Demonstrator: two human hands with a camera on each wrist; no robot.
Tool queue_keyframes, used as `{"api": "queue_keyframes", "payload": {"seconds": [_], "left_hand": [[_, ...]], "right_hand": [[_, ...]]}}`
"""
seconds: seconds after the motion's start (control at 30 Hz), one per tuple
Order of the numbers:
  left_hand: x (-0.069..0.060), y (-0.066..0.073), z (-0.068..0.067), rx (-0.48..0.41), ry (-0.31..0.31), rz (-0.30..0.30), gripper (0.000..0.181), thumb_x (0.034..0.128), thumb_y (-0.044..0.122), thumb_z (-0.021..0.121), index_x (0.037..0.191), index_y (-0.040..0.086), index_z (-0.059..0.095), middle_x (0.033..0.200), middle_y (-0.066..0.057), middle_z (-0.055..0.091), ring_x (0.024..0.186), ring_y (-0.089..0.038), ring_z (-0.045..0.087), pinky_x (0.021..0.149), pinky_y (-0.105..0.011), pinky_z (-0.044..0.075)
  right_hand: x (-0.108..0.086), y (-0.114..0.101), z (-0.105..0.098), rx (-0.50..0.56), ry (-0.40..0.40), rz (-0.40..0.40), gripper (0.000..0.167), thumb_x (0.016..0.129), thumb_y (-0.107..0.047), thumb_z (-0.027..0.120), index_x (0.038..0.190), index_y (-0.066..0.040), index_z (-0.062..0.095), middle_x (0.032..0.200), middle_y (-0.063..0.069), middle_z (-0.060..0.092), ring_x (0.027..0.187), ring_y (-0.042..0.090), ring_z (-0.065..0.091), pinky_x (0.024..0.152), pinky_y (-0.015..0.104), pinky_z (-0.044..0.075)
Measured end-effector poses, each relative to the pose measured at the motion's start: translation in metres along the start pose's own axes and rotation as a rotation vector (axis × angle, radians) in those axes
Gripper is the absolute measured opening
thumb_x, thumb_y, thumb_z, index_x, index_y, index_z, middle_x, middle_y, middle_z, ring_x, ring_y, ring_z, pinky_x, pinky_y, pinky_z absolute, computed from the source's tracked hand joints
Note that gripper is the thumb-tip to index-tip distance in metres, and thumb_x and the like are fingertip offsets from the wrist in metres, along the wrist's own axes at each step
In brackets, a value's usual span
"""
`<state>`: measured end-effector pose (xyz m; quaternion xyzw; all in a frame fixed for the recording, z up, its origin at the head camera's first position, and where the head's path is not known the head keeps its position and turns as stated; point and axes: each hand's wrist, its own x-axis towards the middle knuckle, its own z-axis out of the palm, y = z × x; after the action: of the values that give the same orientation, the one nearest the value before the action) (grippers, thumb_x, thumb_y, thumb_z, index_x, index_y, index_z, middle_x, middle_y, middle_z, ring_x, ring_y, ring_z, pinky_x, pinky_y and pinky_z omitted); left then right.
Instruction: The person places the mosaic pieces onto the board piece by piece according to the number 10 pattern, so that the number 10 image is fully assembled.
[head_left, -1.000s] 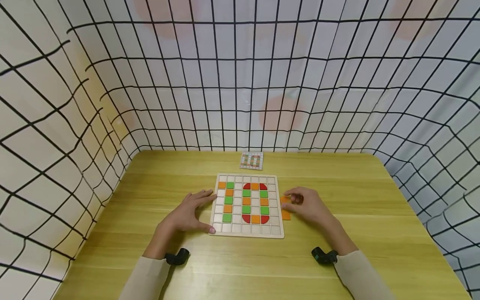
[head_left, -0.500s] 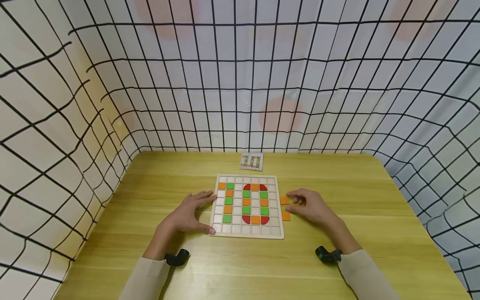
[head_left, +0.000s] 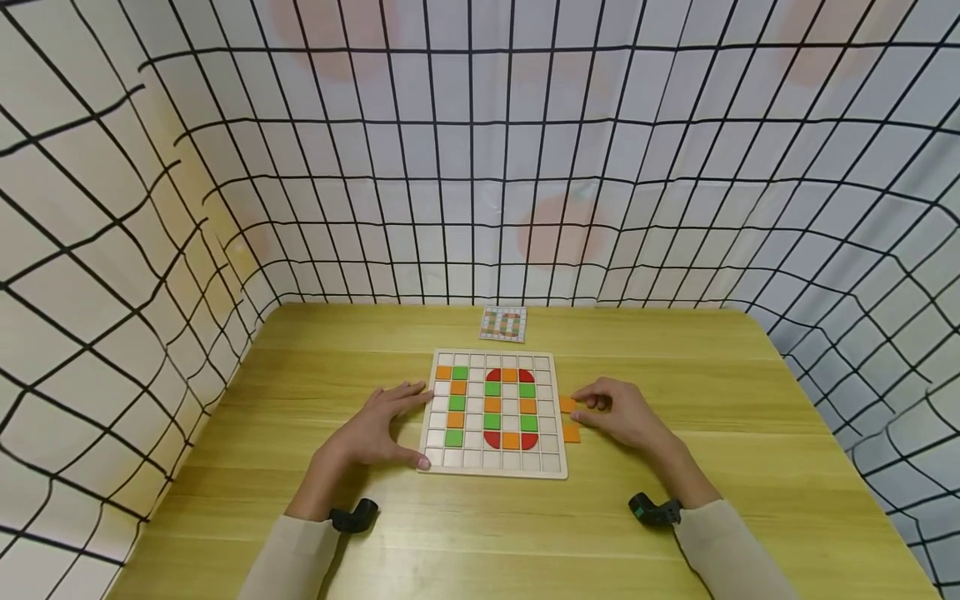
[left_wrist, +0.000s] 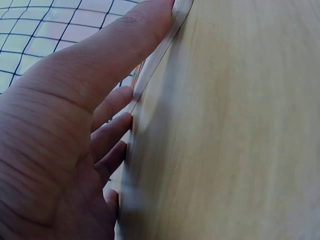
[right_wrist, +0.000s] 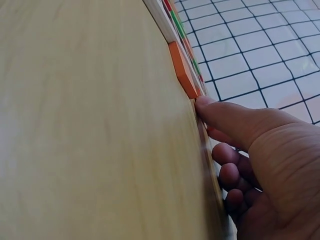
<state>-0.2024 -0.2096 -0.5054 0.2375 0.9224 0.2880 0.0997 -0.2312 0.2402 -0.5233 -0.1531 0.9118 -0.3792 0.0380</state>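
A pale wooden grid board (head_left: 491,467) lies on the table, bearing orange and green square tiles and red rounded tiles that form a 1 and a 0. My left hand (head_left: 375,425) is spread along its left side, the thumb at the near corner and fingertips touching the edge. By the right edge, my right hand (head_left: 618,410) pinches a loose orange tile (head_left: 567,404) between thumb and index finger, the other fingers curled. A second orange tile (head_left: 572,433) lies just nearer, beside the board. In the right wrist view the thumb meets an orange tile (right_wrist: 184,72).
A small pattern card (head_left: 502,323) with a matching 1 and 0 lies behind the board. The wooden table (head_left: 480,542) reaches back to a white curtain with black netting (head_left: 495,167). Each wrist wears a black camera.
My right hand has shifted slightly right, uncovering the two orange tiles beside the board. The pinched tile has moved a little toward me. My left hand stays put.
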Motion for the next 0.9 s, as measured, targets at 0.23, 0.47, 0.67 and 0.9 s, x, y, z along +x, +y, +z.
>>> {"api": "queue_keyframes", "payload": {"seconds": [0.23,0.47,0.67,0.9], "left_hand": [[0.000,0.000,0.002,-0.011,-0.006,-0.012,0.114,0.0633,0.062,0.092,0.159,0.024,0.043,0.170,-0.003,0.030,0.159,-0.034,0.022,0.129,-0.063,0.004],[0.000,-0.001,0.001,0.002,-0.006,-0.006,0.114,0.0642,0.063,0.092,0.159,0.024,0.042,0.170,-0.004,0.030,0.159,-0.036,0.022,0.129,-0.064,0.005],[0.000,-0.001,0.001,-0.002,0.003,0.002,0.113,0.0646,0.062,0.092,0.158,0.023,0.043,0.169,-0.005,0.031,0.158,-0.037,0.023,0.128,-0.065,0.005],[0.001,0.000,0.000,-0.005,0.002,0.002,0.112,0.0643,0.063,0.092,0.158,0.023,0.044,0.169,-0.005,0.032,0.158,-0.037,0.023,0.128,-0.065,0.006]], "right_hand": [[-0.003,0.001,0.000,0.053,0.021,0.012,0.030,0.089,-0.035,0.083,0.109,-0.014,0.076,0.090,-0.001,0.065,0.081,0.018,0.056,0.067,0.024,0.049],[-0.001,-0.005,-0.001,0.060,0.039,0.026,0.034,0.090,-0.038,0.081,0.112,-0.013,0.075,0.092,0.000,0.066,0.080,0.017,0.057,0.066,0.024,0.051],[0.002,-0.020,0.003,0.110,0.055,0.002,0.030,0.090,-0.039,0.081,0.109,-0.016,0.075,0.090,0.001,0.066,0.078,0.018,0.057,0.065,0.024,0.050],[0.009,-0.040,0.016,0.136,0.037,-0.045,0.026,0.090,-0.030,0.083,0.109,-0.015,0.076,0.087,0.000,0.063,0.077,0.018,0.054,0.063,0.022,0.047]]}}
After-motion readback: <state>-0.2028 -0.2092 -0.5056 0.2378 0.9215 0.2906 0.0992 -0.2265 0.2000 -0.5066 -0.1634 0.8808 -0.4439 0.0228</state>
